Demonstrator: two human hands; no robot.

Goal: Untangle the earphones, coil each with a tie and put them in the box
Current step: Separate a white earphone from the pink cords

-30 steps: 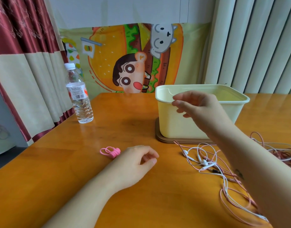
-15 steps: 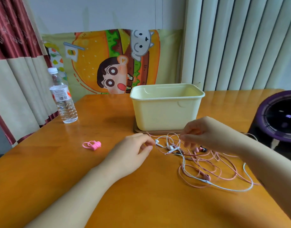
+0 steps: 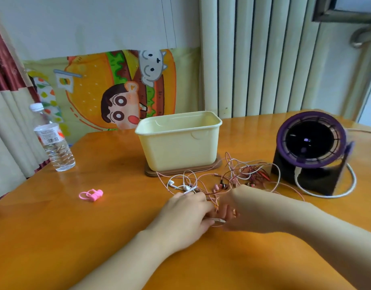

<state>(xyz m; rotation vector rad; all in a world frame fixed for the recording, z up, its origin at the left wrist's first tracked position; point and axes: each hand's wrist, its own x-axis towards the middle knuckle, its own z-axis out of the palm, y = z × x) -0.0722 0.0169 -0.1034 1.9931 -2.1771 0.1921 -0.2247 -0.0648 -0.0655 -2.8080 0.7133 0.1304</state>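
A tangle of white, pink and dark red earphones (image 3: pixel 230 176) lies on the wooden table in front of the pale yellow box (image 3: pixel 178 143). My left hand (image 3: pixel 186 214) and my right hand (image 3: pixel 241 208) meet at the near edge of the tangle. Both pinch cable there, with a white plug end between the fingertips. White earbuds (image 3: pixel 181 186) lie just beyond my left hand. A bundle of pink ties (image 3: pixel 92 194) rests alone to the left. The box stands open on a brown base.
A water bottle (image 3: pixel 53 143) stands at the table's left edge near the curtain. A purple and black desk fan (image 3: pixel 312 151) with a white cable sits at the right, close to the tangle. A cartoon poster hangs behind the box.
My right hand came down from above the box to the cables, and my left hand slid right to join it. Both now grip the cable. The view has swung right, revealing the fan.
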